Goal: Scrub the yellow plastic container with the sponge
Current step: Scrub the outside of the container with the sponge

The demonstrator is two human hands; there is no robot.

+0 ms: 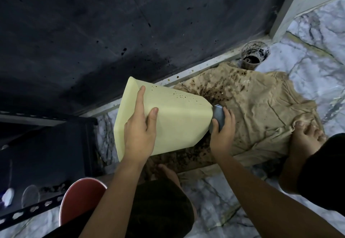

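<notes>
The yellow plastic container (177, 118) lies tipped on its side in the middle of the view, its wide rim to the left and its narrow base to the right. Dark specks dot its upper wall. My left hand (140, 133) rests on the container's side, index finger stretched up toward the rim and thumb spread across the wall. My right hand (223, 133) grips a grey sponge (218, 115) and presses it against the container's base. The container's inside is hidden.
A stained beige cloth (261, 111) is spread on the marble floor (214, 191) under the container, with my bare feet on it. A dirty clear cup (254, 54) stands by the dark wall. A red stool (74, 198) and black metal rack (46, 144) are at lower left.
</notes>
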